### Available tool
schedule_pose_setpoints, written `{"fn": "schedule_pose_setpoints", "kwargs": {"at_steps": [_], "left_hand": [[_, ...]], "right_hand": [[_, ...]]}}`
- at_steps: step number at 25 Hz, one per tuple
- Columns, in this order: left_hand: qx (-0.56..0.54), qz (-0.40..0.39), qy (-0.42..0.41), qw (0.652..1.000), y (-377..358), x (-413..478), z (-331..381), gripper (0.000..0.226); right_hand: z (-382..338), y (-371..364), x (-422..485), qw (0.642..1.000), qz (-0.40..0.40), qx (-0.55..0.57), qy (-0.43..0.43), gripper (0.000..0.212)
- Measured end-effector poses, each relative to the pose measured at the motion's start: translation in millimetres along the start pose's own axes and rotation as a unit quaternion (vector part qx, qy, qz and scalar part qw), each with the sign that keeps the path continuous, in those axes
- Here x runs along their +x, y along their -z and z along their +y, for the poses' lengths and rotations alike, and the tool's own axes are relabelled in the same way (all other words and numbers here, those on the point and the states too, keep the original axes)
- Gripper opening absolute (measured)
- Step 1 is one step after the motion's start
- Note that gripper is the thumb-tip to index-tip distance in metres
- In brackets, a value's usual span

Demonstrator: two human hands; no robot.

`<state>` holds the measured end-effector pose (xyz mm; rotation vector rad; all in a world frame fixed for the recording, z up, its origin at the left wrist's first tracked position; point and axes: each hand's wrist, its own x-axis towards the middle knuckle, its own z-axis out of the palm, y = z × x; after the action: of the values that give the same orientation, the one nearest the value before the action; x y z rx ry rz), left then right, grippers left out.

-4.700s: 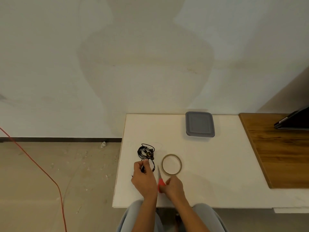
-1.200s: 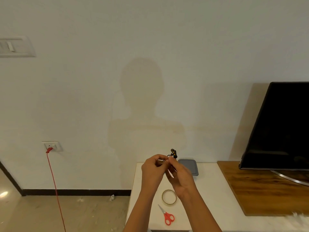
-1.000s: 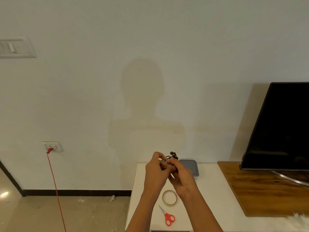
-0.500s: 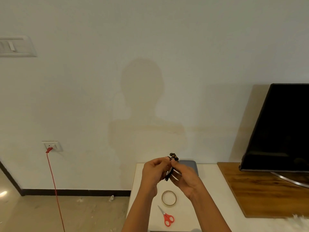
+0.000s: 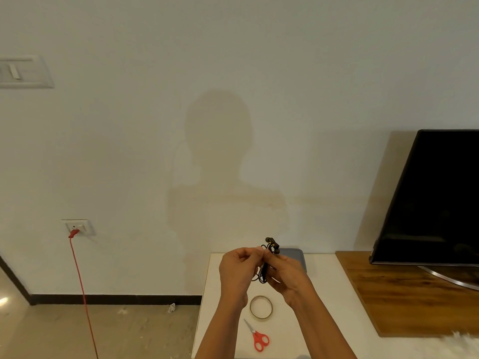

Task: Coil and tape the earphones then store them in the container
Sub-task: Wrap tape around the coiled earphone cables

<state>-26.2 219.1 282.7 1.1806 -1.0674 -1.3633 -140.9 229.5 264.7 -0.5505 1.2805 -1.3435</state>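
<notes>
We've got the black earphones (image 5: 271,246) bunched into a small bundle, up in the air above the white table (image 5: 324,286), right in front of the grey lidded container (image 5: 295,255).

Biggest worry from here is that the coil looks loose and is only kept together by fingers. If either hand relaxes, the loops probably spring open and we're back to a tangle. The earbuds poke out of the top of the bundle too, so they could slip free or end up outside the wrap. We can't tell whether any tape is on it yet, it's too small to make out. The tape roll (image 5: 261,307) and the red-handled scissors (image 5: 258,338) lie on the table below, so grabbing either leaves the coil to one hand.

Pose-wise, both forearms come up from the bottom edge and meet in the middle. The left hand (image 5: 239,268) pinches the top of the bundle with its fingertips. The right hand (image 5: 287,275) has its fingers curled round the lower loops.
</notes>
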Motion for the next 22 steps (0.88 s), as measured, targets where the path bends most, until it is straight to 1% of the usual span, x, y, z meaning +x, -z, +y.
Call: {"fn": "schedule_pose_setpoints", "kwargs": {"at_steps": [3,6,9,11,15,19,22], "left_hand": [[-0.019,0.0,0.018,1.0,-2.1,-2.7,-0.5,0.012],[-0.024,-0.019,0.027,0.999,-1.9,-3.5,-1.1,0.015],[-0.021,-0.049,0.012,0.999,-1.3,-4.1,-0.6,0.013],[-0.015,-0.053,0.01,0.998,-1.5,-3.6,0.4,0.016],[-0.037,-0.042,0.042,0.998,1.8,0.8,4.7,0.022],[-0.036,-0.035,0.052,0.997,4.7,2.5,7.4,0.02],[-0.032,-0.034,0.057,0.997,5.5,0.5,9.7,0.018]], "right_hand": [[-2.0,0.8,1.6,0.996,-0.006,0.068,-0.064,0.017],[-4.6,2.5,0.4,0.986,-0.031,0.118,-0.114,0.025],[-10.4,6.3,0.2,0.976,-0.071,0.144,-0.15,0.03],[-14.9,8.2,-0.5,0.971,-0.098,0.142,-0.164,0.031],[-23.7,12.0,-0.7,0.968,-0.139,0.119,-0.171,0.026],[-31.4,9.4,-0.1,0.969,-0.135,0.08,-0.19,0.018],[-32.7,4.0,-0.8,0.972,-0.125,0.041,-0.193,0.017]]}}
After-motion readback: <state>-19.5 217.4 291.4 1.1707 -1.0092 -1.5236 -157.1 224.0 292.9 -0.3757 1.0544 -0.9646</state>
